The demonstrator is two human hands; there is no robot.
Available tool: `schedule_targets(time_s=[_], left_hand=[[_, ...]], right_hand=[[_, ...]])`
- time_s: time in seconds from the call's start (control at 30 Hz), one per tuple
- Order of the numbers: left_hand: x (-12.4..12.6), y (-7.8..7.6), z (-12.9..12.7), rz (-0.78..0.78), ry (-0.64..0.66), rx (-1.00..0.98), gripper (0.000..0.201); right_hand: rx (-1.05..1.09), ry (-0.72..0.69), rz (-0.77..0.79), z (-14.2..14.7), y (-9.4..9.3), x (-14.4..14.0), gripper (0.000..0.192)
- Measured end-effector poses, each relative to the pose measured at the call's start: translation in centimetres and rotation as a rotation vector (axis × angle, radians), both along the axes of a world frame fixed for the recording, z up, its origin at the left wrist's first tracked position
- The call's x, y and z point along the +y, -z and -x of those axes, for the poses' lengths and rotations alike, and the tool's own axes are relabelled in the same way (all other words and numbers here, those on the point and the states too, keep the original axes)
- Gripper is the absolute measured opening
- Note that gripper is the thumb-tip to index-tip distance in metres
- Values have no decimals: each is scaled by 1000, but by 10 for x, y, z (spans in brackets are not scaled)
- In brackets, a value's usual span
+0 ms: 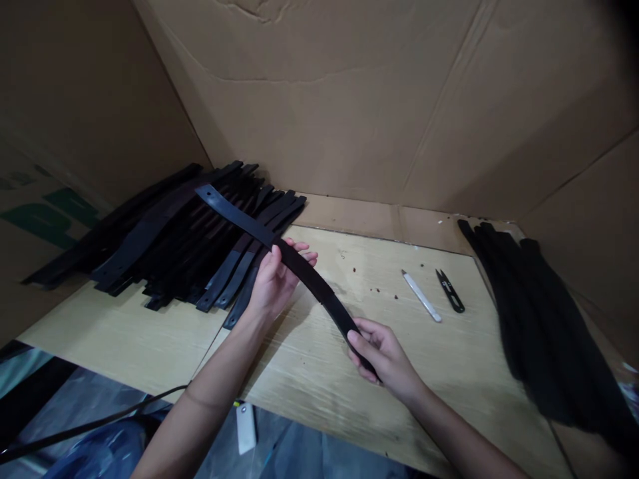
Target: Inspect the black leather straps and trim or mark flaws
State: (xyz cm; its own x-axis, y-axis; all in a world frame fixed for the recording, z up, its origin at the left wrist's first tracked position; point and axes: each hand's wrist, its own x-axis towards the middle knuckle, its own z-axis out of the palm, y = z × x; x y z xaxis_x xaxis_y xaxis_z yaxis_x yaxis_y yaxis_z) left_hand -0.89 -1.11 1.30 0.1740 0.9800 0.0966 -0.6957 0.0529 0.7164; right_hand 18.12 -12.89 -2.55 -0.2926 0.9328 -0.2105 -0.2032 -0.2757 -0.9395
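Right hand (382,352): closed on near end of black strap (279,256). Left hand (277,279): fingers curled round strap middle, held above surface (309,372). Strap likely light, flexible, bows between grips; best held at ends. Strap pile (164,239) left, dark bundle (539,319) right. Snips (450,291), white pen (422,296) near. Cardboard walls (349,100) around.

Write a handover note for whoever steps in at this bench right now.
Left hand: holds the black strap near its middle.
Right hand: grips the strap's near end.
Strap is lifted off the table, far end over the left pile.
Second pile of straps lies at the right.
Snips and a white pen-like tool lie untouched between the piles.
Done and left: can't tell which pile is finished.
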Motion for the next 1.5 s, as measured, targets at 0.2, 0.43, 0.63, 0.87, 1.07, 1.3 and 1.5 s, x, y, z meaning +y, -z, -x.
schedule_targets(time_s=[0.2, 0.43, 0.63, 0.87, 1.07, 1.3, 1.5], left_hand=[[0, 1, 3, 26, -22, 14, 24], [0, 0, 3, 2, 9, -23, 23], [1, -1, 1, 52, -50, 29, 27], [0, 0, 3, 74, -43, 37, 20], [1, 2, 2, 68, 1, 22, 28], [2, 7, 1, 63, 9, 20, 31], [2, 3, 3, 46, 26, -11, 26]], right_hand=[[16, -13, 2, 1, 0, -2, 38], [3, -20, -11, 2, -5, -1, 38], [-4, 0, -6, 2, -7, -2, 39], [-13, -3, -4, 1, -5, -1, 40], [-12, -1, -15, 0, -6, 0, 38], [-12, 11, -17, -1, -6, -1, 37], [-8, 2, -4, 0, -6, 0, 39]])
